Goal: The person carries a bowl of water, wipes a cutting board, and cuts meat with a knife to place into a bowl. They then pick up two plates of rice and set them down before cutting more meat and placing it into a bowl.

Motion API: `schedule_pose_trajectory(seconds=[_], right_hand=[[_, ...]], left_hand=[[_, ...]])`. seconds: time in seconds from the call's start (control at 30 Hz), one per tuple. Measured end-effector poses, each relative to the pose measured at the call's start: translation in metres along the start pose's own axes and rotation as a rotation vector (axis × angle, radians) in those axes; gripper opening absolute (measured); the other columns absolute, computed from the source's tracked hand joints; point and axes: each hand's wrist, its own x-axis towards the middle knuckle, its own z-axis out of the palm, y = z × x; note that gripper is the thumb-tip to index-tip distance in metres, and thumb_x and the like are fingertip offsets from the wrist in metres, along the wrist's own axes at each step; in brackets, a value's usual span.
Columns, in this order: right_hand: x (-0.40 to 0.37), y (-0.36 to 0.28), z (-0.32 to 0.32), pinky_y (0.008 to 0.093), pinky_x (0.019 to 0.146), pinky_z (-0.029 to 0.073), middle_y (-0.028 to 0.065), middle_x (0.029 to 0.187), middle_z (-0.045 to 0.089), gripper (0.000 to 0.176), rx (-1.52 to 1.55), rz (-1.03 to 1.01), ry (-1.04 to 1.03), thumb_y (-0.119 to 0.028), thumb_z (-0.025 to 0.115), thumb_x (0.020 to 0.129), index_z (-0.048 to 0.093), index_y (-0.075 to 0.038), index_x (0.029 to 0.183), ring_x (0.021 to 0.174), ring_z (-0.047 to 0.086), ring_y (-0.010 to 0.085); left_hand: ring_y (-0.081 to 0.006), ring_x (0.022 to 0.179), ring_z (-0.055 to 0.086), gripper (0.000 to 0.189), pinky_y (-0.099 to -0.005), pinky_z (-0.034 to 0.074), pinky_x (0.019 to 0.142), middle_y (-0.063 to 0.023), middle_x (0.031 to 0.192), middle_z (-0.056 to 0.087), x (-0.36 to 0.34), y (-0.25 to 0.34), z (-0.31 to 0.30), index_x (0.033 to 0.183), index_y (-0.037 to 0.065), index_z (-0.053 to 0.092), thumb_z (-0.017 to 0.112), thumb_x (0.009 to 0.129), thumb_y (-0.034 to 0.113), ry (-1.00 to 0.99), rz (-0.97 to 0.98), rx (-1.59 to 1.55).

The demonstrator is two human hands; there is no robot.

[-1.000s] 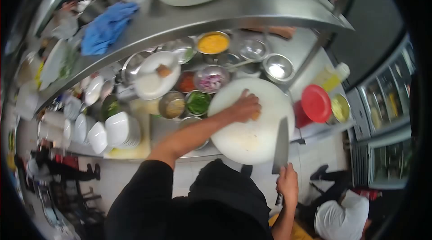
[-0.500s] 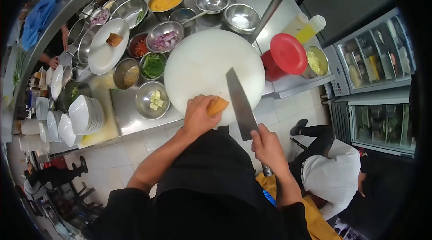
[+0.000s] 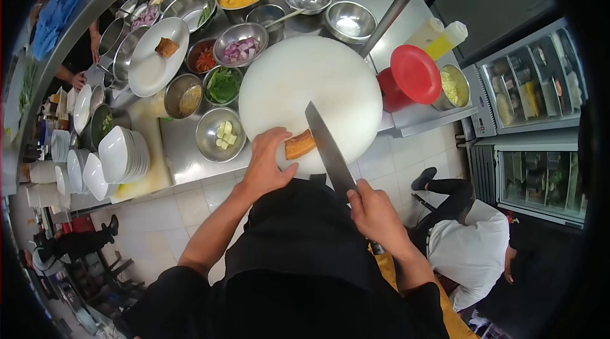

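A browned block of meat [image 3: 299, 144], like pork belly with a lighter layered side, lies near the front edge of the round white cutting board [image 3: 305, 75]. My left hand [image 3: 267, 164] is spread at its left side, thumb below and fingers above, not closed on it. In my right hand [image 3: 378, 215] is the handle of a large kitchen knife [image 3: 329, 148]. Its broad blade points up and left over the board, right beside the meat's right end.
Left of the board stand bowls of green leaves [image 3: 223, 85], chopped onion [image 3: 240, 50] and pale cubes [image 3: 225, 135]. An oval plate [image 3: 152, 75] carries another browned piece. Right are a red container [image 3: 413, 75] and oil bottle [image 3: 447, 40]. A person in white [image 3: 470, 250] is low at right.
My left hand has loosened from the meat and shifted left, leaving it lying on the board. The knife has moved left, closer to the meat.
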Motion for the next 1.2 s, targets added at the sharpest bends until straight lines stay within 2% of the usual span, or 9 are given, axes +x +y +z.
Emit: schedule_pose_trajectory(seconds=[0.13,0.3,0.4,0.47,0.67,0.87,1.0,1.07,1.2], right_hand=[[-0.004,-0.022,-0.001,0.0549,0.055,0.042,0.0264,0.056,0.053,0.017,-0.095,-0.032,-0.067,-0.011,0.05,0.093,0.045,0.003,0.085,0.058,0.055,0.0472],[-0.009,-0.044,-0.004,0.0542,0.06,0.047,0.0285,0.061,0.056,0.012,-0.272,-0.011,-0.204,-0.006,0.049,0.088,0.045,0.006,0.087,0.062,0.058,0.0493],[0.008,-0.052,0.006,0.0538,0.062,0.048,0.0295,0.066,0.059,0.013,-0.277,-0.024,-0.202,-0.003,0.049,0.084,0.046,0.008,0.091,0.066,0.059,0.0498],[0.042,-0.031,0.044,0.0538,0.064,0.049,0.0301,0.069,0.06,0.016,-0.3,-0.08,-0.084,-0.002,0.049,0.081,0.047,0.009,0.093,0.068,0.06,0.0497],[0.055,-0.039,0.048,0.0551,0.062,0.048,0.0293,0.066,0.06,0.012,-0.294,0.003,0.007,-0.005,0.049,0.086,0.047,0.007,0.09,0.067,0.06,0.0489],[0.004,-0.056,0.016,0.0559,0.062,0.047,0.0307,0.066,0.058,0.015,-0.295,0.047,-0.197,-0.009,0.048,0.09,0.047,0.007,0.089,0.067,0.059,0.0495],[0.014,-0.048,0.039,0.0561,0.061,0.047,0.031,0.066,0.058,0.014,-0.28,0.034,-0.168,-0.007,0.049,0.087,0.047,0.007,0.089,0.066,0.059,0.0493],[0.042,-0.034,0.065,0.0557,0.061,0.047,0.0311,0.066,0.059,0.012,-0.23,-0.117,-0.022,-0.004,0.05,0.084,0.047,0.007,0.088,0.065,0.06,0.0487],[0.059,-0.041,0.07,0.0537,0.059,0.048,0.0287,0.062,0.058,0.012,-0.23,-0.085,0.079,-0.004,0.051,0.085,0.047,0.006,0.088,0.061,0.06,0.0475]], left_hand=[[-0.0312,0.113,0.047,0.054,-0.0411,0.031,0.098,-0.0149,0.115,0.051,0.007,-0.012,-0.005,0.115,0.007,0.051,0.072,0.065,0.011,-0.054,0.057,0.032],[-0.0281,0.092,0.049,0.03,-0.0384,0.034,0.085,-0.0097,0.093,0.051,0.018,-0.019,0.008,0.088,0.007,0.058,0.068,0.06,0.011,-0.098,0.129,0.03],[-0.0264,0.089,0.048,0.028,-0.0367,0.033,0.081,-0.0072,0.089,0.05,0.018,-0.022,0.01,0.086,0.007,0.057,0.068,0.06,0.009,-0.056,0.165,0.017],[-0.0277,0.088,0.049,0.026,-0.0373,0.034,0.081,-0.008,0.087,0.051,0.018,-0.022,0.01,0.084,0.007,0.058,0.067,0.06,0.01,-0.04,0.165,0.014],[-0.0285,0.088,0.049,0.027,-0.0378,0.034,0.082,-0.0089,0.09,0.051,0.013,-0.02,0.005,0.085,0.006,0.058,0.068,0.06,0.009,0.016,0.155,-0.047],[-0.0285,0.091,0.049,0.029,-0.0383,0.034,0.083,-0.0094,0.092,0.051,0.009,-0.025,0.002,0.085,0.006,0.056,0.068,0.059,0.009,0.028,0.152,-0.041],[-0.0278,0.091,0.05,0.026,-0.0378,0.035,0.082,-0.0086,0.089,0.051,0.008,-0.028,0.007,0.082,0.006,0.056,0.067,0.059,0.008,0.004,0.153,0.015],[-0.0276,0.09,0.05,0.025,-0.0375,0.035,0.082,-0.0083,0.088,0.051,0.007,-0.03,0.009,0.081,0.006,0.056,0.068,0.059,0.008,0.005,0.163,0.015],[-0.0284,0.088,0.05,0.028,-0.039,0.035,0.082,-0.0083,0.086,0.051,0.007,-0.032,0.009,0.084,0.007,0.056,0.069,0.06,0.012,0.012,0.174,0.015]])
